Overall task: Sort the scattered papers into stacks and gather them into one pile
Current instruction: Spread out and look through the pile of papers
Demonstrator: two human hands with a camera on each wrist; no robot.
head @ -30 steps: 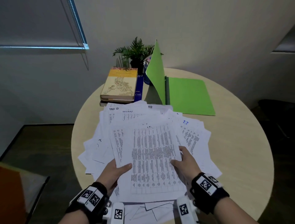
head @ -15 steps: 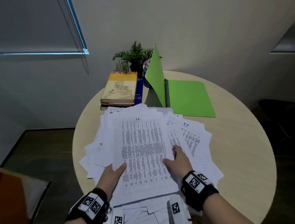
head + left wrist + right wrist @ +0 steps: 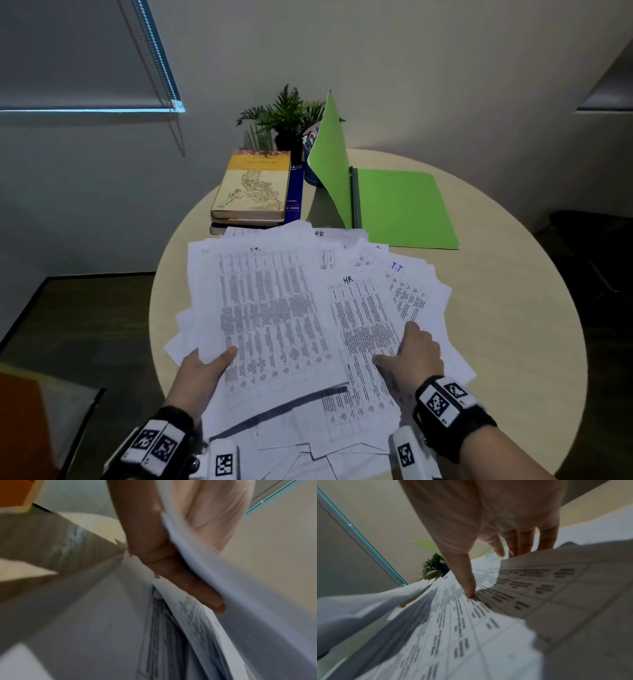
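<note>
Many white printed papers lie fanned over the near half of a round beige table. My left hand pinches a densely printed sheet at its lower left corner, thumb on top, and holds it raised over the left of the heap. In the left wrist view a finger lies under that blurred sheet. My right hand rests on a sheet marked HR, fingers spread and fairly straight. The right wrist view shows the thumb pressing that printed sheet.
An open green folder lies at the back of the table with one cover standing up. Left of it are stacked books, a small potted plant and a pen holder. An orange chair stands at lower left.
Both hands held the printed sheet a second ago. My right hand let go of it; my left hand carried it up and to the left, uncovering the HR sheet under my right hand.
</note>
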